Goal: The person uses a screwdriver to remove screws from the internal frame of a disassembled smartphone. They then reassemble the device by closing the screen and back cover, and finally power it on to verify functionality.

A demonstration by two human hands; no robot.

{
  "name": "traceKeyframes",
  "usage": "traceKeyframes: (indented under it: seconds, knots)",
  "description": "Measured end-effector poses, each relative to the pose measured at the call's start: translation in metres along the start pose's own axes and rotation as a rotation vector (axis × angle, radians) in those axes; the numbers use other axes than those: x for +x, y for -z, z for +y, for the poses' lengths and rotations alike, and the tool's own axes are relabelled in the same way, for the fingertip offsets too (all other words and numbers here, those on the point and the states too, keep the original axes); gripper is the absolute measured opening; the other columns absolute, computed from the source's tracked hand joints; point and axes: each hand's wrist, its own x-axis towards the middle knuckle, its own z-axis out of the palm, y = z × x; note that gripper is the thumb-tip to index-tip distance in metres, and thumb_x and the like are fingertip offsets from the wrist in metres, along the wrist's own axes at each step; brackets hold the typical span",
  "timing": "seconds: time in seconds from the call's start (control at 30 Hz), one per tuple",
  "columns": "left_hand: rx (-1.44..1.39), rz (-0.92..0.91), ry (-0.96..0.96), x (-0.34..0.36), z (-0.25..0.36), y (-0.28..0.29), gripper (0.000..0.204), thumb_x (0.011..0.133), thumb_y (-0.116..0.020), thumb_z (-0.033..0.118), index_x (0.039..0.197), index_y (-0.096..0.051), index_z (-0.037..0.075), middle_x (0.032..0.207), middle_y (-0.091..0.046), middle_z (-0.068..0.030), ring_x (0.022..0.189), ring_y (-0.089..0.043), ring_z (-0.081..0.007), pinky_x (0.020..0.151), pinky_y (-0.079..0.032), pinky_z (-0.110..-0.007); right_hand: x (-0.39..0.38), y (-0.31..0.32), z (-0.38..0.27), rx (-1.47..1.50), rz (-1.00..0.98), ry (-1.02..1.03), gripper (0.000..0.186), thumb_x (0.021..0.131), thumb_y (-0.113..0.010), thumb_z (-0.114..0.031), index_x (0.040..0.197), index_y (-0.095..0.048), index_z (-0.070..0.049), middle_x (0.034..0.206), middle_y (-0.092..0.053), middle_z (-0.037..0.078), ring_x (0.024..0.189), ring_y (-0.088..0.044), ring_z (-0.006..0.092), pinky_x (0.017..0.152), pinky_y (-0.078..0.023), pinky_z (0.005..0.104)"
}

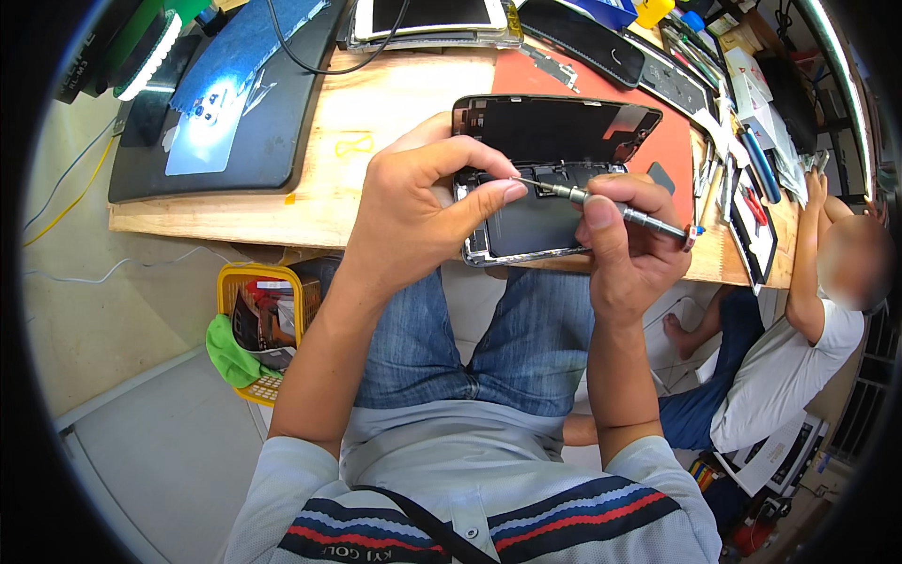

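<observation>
An opened smartphone lies at the near edge of the table, its dark screen panel (554, 127) tilted up at the back and its body (531, 226) with bare internal parts in front. My right hand (634, 244) grips a slim silver precision screwdriver (625, 211) over the phone body, the tip pointing left. My left hand (423, 193) reaches in from the left, thumb and forefinger pinched near the screwdriver's tip. Whatever sits between those fingertips is too small to make out. Part of the phone's left side is hidden behind my left hand.
An orange-red mat (526, 80) lies under the phone. At the left is a black pad (240, 155) with a lit phone back on it. Tools and phone parts crowd the right side. A yellow basket (305, 296) stands below left; another person (789, 367) sits at the right.
</observation>
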Motion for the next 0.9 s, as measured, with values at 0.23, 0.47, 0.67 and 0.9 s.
traceKeyframes:
  seconds: [0.23, 0.47, 0.67, 0.9]
  knots:
    - [0.028, -0.01, -0.028, 0.0014, 0.0002, 0.0009, 0.015, 0.078, -0.086, 0.004, 0.091, -0.077, 0.002, 0.09, -0.069, -0.0088, 0.084, -0.067, -0.0185, 0.074, -0.052, -0.03, -0.0005, -0.0001, 0.0009, 0.0, 0.009, 0.0, 0.017, 0.092, -0.077, -0.001, 0.107, -0.07, 0.004, 0.099, -0.07, 0.009, 0.083, -0.063, 0.0079, 0.072, -0.05, 0.0208]
    - [0.0, -0.046, -0.028, 0.0014, -0.0009, 0.0027, 0.014, 0.08, -0.084, -0.002, 0.092, -0.077, 0.0, 0.095, -0.07, -0.0081, 0.089, -0.067, -0.0155, 0.078, -0.053, -0.027, -0.0009, -0.0004, 0.0003, -0.008, 0.008, -0.005, 0.016, 0.092, -0.076, 0.001, 0.106, -0.07, 0.004, 0.099, -0.07, 0.009, 0.083, -0.062, 0.0076, 0.071, -0.05, 0.0208]
    - [0.023, -0.055, -0.048, 0.0027, 0.0001, 0.0032, 0.015, 0.08, -0.084, -0.002, 0.093, -0.077, -0.001, 0.096, -0.07, -0.0086, 0.09, -0.067, -0.0162, 0.078, -0.053, -0.028, -0.0012, -0.0013, 0.0001, -0.007, 0.013, 0.002, 0.015, 0.092, -0.076, 0.001, 0.106, -0.071, 0.003, 0.099, -0.07, 0.008, 0.083, -0.062, 0.0076, 0.071, -0.05, 0.021]
    - [0.007, -0.055, -0.025, 0.0019, 0.0013, 0.0033, 0.016, 0.079, -0.085, -0.001, 0.093, -0.078, -0.001, 0.097, -0.07, -0.0087, 0.091, -0.067, -0.016, 0.079, -0.054, -0.027, -0.0017, -0.0012, 0.0, -0.012, 0.024, -0.005, 0.015, 0.092, -0.077, 0.0, 0.106, -0.071, 0.003, 0.099, -0.071, 0.008, 0.083, -0.062, 0.0074, 0.072, -0.05, 0.0212]
